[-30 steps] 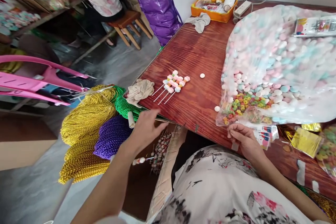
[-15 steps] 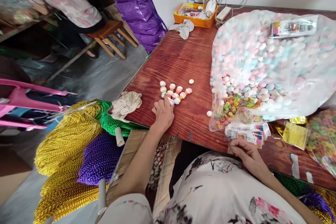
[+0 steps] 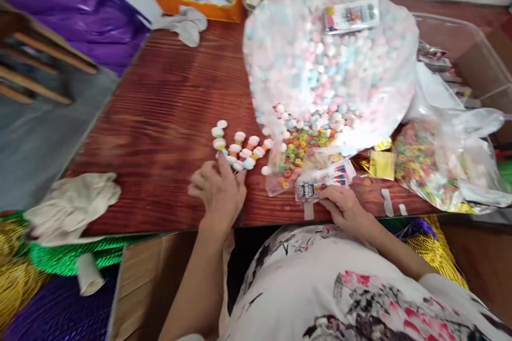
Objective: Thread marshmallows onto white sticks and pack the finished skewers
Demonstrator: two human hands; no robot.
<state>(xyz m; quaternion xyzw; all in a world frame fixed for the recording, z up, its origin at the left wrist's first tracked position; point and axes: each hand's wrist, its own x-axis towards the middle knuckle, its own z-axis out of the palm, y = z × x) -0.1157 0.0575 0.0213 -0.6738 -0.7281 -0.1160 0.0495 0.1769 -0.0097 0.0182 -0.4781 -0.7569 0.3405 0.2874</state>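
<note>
My left hand [image 3: 220, 192] lies on the table with its fingers spread and slightly blurred. Its forefinger and thumb touch the lower end of a fan of candy strands [image 3: 240, 152], made of pastel disc-shaped candies and coloured rings. A loose white candy [image 3: 222, 124] rests against the top of the leftmost strand. Closed fingers of my right hand [image 3: 344, 205] are at the lower edge of several printed cards [image 3: 324, 178], appearing to pinch one. Just beyond the cards sits a large clear bag [image 3: 296, 48] of pastel candies, with coloured rings [image 3: 300, 146] at its mouth.
A second bag of rings [image 3: 424, 160] and gold foil packets [image 3: 382, 164] are on the right, before a clear plastic bin [image 3: 460, 26]. An orange tray [image 3: 200, 8] stands at the back. A crumpled cloth [image 3: 80, 202] lies by the left edge; bead strands hang below.
The view has swung right and closer to the table. My left hand and the candy strands have shifted right, meeting the loose white candy. My right hand has reached onto the printed cards.
</note>
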